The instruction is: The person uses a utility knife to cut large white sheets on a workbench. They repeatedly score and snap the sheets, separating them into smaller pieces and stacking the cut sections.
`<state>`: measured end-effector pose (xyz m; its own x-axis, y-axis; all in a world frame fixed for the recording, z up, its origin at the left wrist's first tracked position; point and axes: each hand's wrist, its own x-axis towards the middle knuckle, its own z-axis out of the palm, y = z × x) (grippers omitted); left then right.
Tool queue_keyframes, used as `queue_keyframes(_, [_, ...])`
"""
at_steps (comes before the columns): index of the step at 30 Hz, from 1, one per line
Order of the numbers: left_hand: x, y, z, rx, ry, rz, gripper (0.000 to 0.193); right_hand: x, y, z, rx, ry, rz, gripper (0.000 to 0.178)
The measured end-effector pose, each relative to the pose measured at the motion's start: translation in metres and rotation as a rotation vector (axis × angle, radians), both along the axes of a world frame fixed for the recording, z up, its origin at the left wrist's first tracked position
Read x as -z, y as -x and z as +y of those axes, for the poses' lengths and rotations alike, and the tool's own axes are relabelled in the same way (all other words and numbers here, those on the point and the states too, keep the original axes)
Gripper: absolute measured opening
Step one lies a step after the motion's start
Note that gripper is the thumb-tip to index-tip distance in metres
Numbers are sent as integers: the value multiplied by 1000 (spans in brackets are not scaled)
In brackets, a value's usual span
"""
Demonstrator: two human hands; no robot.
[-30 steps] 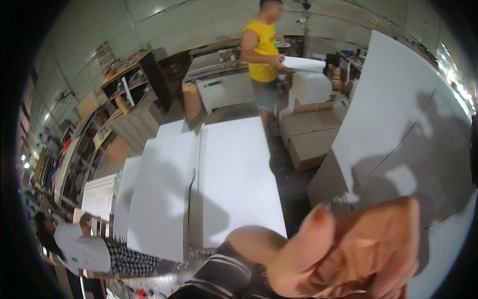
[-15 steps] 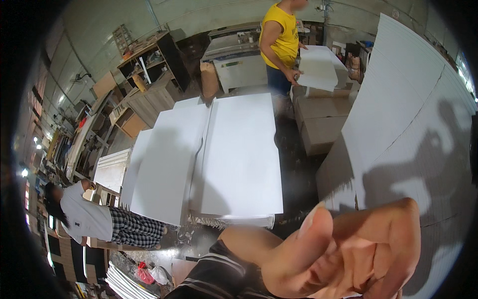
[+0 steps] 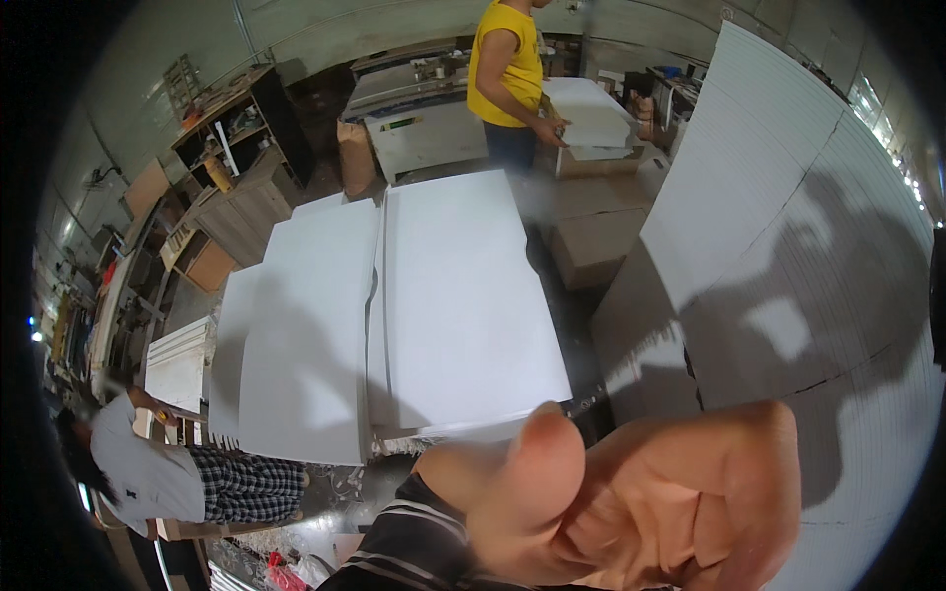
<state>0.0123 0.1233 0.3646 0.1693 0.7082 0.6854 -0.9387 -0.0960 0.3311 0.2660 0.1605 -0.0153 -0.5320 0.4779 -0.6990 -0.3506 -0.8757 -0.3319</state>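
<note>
I have a tall white stack [image 3: 759, 246] on my feed's right, broad white panels [image 3: 453, 295] lying left of it, and my left hand [image 3: 641, 497] low, loosely cupped; my right hand's state I cannot tell.

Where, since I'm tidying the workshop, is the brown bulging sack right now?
In the head view, the sack stands upper left of centre, just left of the pale box-shaped machine, beyond the flat white panels.
</note>
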Motion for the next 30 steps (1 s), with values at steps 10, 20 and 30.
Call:
queue_keyframes(10, [5,41,-29,65,-1,-72,53,56,-1,-67,208,56,45,18])
queue_keyframes(20, [48,79,47,-120,163,-44,55,-13,23,-94,307,-42,-141,35])
queue_keyframes(30, [259,293,254,-1597,943,2134,61,-135,85,-19,-227,-1211,-1015,42])
